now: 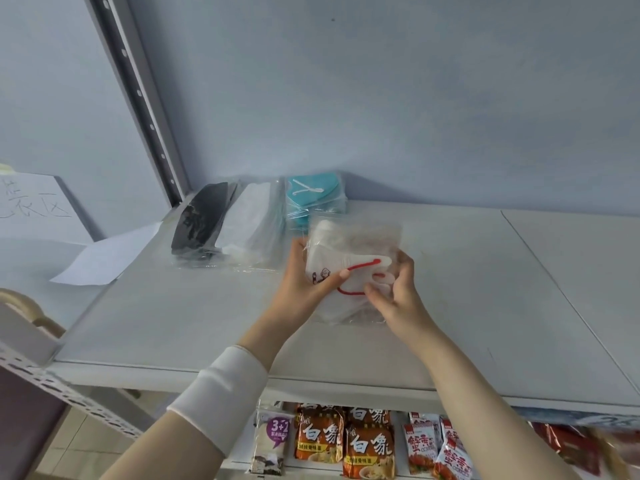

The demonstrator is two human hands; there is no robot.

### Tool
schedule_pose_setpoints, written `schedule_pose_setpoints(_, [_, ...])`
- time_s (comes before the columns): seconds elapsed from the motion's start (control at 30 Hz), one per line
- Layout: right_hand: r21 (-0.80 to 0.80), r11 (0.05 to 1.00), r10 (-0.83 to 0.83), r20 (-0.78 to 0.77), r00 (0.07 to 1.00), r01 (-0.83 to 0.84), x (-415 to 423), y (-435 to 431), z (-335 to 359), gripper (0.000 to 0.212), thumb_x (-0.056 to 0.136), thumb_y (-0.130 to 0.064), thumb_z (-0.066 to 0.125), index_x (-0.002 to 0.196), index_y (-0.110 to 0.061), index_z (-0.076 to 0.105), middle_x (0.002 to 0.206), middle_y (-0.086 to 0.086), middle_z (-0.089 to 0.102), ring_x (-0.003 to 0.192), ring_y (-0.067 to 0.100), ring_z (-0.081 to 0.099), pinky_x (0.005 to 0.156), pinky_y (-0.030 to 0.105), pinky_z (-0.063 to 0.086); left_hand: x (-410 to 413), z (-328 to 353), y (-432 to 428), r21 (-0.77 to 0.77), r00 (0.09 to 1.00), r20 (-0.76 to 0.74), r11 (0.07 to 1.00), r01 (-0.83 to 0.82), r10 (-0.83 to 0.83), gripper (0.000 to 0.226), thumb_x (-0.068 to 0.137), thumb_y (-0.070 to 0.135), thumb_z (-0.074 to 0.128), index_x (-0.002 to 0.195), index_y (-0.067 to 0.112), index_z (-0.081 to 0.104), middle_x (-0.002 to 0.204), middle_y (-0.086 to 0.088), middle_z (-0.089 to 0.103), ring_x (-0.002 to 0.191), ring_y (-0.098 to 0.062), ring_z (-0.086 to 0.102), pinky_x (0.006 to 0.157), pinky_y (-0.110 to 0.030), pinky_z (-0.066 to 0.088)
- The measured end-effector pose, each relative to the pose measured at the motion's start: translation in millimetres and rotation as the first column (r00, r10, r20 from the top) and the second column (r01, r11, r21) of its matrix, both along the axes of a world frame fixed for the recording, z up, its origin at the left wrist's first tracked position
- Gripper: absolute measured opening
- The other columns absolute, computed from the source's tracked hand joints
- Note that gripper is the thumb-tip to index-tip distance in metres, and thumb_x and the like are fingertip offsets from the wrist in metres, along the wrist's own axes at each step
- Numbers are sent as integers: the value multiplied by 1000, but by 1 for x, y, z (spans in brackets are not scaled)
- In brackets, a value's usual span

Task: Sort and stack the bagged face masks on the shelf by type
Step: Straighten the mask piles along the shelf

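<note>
Both my hands hold a clear bag with a white mask with red ear loops [349,271] just above the white shelf top [450,306]. My left hand [306,275] grips its left edge, thumb across the front. My right hand [394,289] pinches its right side. More clear-bagged white masks lie under and behind the held one. At the back of the shelf stand three stacks side by side: black masks [201,223], white masks [247,223] and teal masks [313,199].
A grey perforated shelf post [138,98] rises at the back left. A white paper sheet [107,254] lies at the shelf's left edge. Below the shelf hang noodle packets [346,441] and snack bags [436,448]. The shelf's right half is bare.
</note>
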State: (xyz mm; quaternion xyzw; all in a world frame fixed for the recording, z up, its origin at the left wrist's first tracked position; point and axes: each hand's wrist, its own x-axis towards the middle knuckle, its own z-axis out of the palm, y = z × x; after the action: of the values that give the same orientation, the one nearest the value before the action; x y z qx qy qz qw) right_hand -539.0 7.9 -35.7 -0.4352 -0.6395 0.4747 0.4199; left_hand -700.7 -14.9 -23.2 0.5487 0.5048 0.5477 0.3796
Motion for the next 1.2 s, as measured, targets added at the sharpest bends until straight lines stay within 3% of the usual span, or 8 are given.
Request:
schedule_pose_setpoints(0.23, [5,998,-68,-39,997,69,8,8,3,53,88,2,56,129,-14,27,108,-4,49,98,-5,52,85,14,46,8,8,11,28,998,48,999,-29,28,41,81,8,70,114,14,46,100,8,59,84,10,61,72,-12,50])
schedule_pose_setpoints(0.5, [38,996,-80,-33,996,81,35,11,-4,35,89,3,53,116,-12,36,101,-10,50,85,-21,53,77,5,43,33,-2,13,27,1000,3,1000,9,-9,49,75,16,75,110,29,43,108,11,57,96,8,59,86,-15,49])
schedule_pose_setpoints(0.6, [27,993,-110,-82,991,112,60,16,5,34,89,1,55,111,-14,35,102,-1,52,93,-6,58,85,16,47,63,14,20,33,1000,3,999,1,-1,52,73,23,73,116,23,44,109,10,58,98,3,59,85,-17,50])
schedule_pose_setpoints(0.67, [2,992,-123,-100,987,123,90,20,12,32,88,-3,58,110,-18,40,105,-1,56,99,9,59,86,25,49,94,21,26,27,1000,18,1000,-12,11,50,78,16,75,118,16,45,107,5,59,97,-2,60,81,-18,51])
schedule_pose_setpoints(0.8, [-117,981,-176,-207,963,154,184,26,25,26,85,-9,64,107,-18,53,97,-10,63,87,4,62,66,11,50,183,26,44,-90,991,133,996,16,-4,56,71,28,75,118,9,50,108,-12,65,96,-24,66,81,-37,57])
schedule_pose_setpoints(0.97, [-277,950,-205,-202,958,145,327,32,37,24,87,-15,62,110,-13,60,94,2,66,75,7,65,59,16,52,317,29,74,-195,938,304,953,231,-166,35,82,17,69,113,1,62,105,-18,69,94,-30,68,81,-37,57])
schedule_pose_setpoints(1.1, [-424,876,-327,-169,930,231,413,47,47,20,87,-10,61,106,-2,62,87,10,65,66,13,64,52,18,53,404,28,103,-345,925,323,885,313,-201,68,68,43,76,119,3,58,113,-18,67,100,-30,67,87,-41,55])
schedule_pose_setpoints(1.2, [-463,828,-403,-99,910,316,463,65,53,4,89,-9,59,92,-6,61,71,4,60,43,4,60,38,12,42,449,28,132,-439,928,308,833,336,-212,37,85,35,67,106,6,60,100,-8,68,86,-20,65,76,-29,53])
